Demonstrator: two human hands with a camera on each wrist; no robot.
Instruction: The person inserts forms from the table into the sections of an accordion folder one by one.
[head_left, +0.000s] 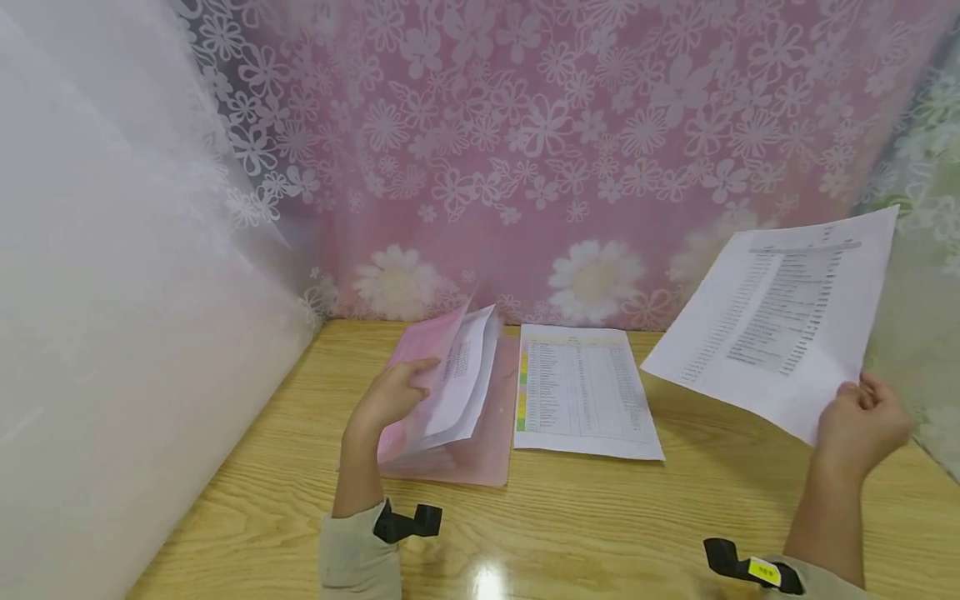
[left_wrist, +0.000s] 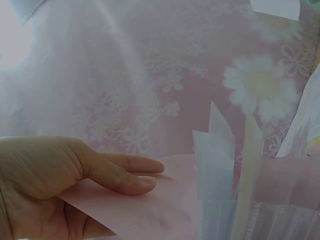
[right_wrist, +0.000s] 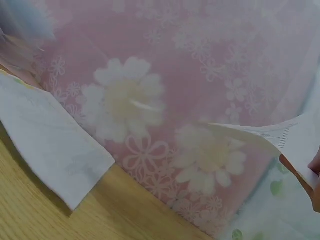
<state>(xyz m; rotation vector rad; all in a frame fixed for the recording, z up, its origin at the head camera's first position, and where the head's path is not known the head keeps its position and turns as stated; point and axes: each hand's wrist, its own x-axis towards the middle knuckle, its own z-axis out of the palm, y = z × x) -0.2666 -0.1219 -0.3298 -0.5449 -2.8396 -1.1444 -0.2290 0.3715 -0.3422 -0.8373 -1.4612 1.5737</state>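
A pink plastic folder (head_left: 492, 454) lies partly spread on the table, with white printed sheets (head_left: 462, 367) standing up inside it. My left hand (head_left: 390, 396) holds the folder's raised left cover. In the left wrist view that hand (left_wrist: 85, 175) has the pink cover (left_wrist: 150, 210) between its thumb and fingers. Off to the right, my right hand (head_left: 862, 425) pinches the lower right corner of a printed sheet (head_left: 795, 308) and holds it above the table. The right wrist view catches only the fingertips (right_wrist: 315, 167) and part of that sheet (right_wrist: 295, 132).
Beside the folder, a printed table sheet (head_left: 585, 392) with yellow and green cells along its left edge lies flat on the wooden table (head_left: 570, 525). A pink flowered curtain (head_left: 525, 167) hangs behind; a whitish sheet (head_left: 135, 292) closes off the left side.
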